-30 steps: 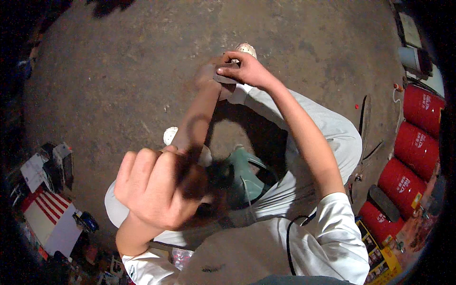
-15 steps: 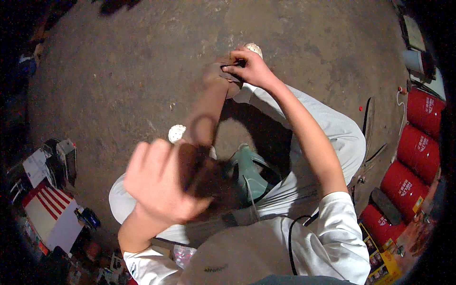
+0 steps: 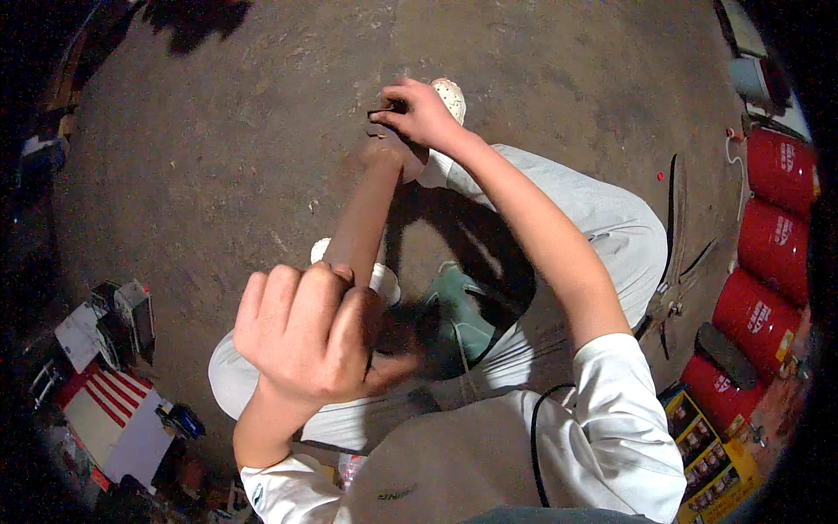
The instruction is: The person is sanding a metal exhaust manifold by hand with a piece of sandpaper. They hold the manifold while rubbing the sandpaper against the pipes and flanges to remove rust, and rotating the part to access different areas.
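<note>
Over this grimy floor (image 3: pixel 227 175), left fingers (image 3: pixel 284 306) clench a long brown piece (image 3: pixel 362 218) slanting forward-right into narrowly pinched right fingers (image 3: pixel 410 94).

Flr (image 3: pixel 236 175) w/ blk strip (image 3: pixel 672 210), red bit (image 3: pixel 661 176)

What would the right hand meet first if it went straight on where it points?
Past the dark piece at its fingertips, the right hand seems to have a free way up and left over the floor; its height is unclear.
</note>
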Tool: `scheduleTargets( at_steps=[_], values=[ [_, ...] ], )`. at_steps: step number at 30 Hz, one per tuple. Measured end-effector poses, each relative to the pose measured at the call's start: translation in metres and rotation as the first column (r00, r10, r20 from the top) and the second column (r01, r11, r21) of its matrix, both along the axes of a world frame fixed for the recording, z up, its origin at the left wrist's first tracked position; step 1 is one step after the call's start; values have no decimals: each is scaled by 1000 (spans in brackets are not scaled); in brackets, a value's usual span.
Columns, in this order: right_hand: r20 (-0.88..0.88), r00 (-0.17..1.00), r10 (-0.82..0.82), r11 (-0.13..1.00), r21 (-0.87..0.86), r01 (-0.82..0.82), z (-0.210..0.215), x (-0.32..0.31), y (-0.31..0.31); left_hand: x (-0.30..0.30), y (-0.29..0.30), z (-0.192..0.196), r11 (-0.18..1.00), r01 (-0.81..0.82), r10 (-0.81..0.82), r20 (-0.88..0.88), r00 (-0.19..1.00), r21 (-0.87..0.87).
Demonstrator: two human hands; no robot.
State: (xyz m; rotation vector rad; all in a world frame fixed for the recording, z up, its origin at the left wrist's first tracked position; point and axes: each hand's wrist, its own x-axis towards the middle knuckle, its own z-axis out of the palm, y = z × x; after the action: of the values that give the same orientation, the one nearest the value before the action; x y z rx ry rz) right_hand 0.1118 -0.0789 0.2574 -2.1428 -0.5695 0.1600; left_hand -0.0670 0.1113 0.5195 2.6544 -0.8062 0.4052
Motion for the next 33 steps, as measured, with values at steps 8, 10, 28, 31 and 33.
scheduleTargets(
  at_steps=[8, 10, 28, 31, 33],
  values=[
    [-18, 999, -34, 998, 47, 35, 2, -25, -13, 14, -3, 7, 1000, -7, 7, 42, 999, -6],
    [22, 997, -71, 997, 45, 70, -1, -9, -7, 5, -8, -2, 999, 27, -24, 59, 998, -43],
    [-5, 922, -387, 910, 159, 383, 1, -67, 7, 7, 0, 8, 997, -71, 71, 1, 997, 4],
    [-17, 921, -390, 913, 126, 389, 8, -63, 3, 10, -4, 9, 998, -53, 53, 1, 999, -33],
    [23, 922, -387, 919, 97, 383, 4, -34, -2, 15, -15, 9, 999, -27, 29, 42, 999, -43]
  ],
)
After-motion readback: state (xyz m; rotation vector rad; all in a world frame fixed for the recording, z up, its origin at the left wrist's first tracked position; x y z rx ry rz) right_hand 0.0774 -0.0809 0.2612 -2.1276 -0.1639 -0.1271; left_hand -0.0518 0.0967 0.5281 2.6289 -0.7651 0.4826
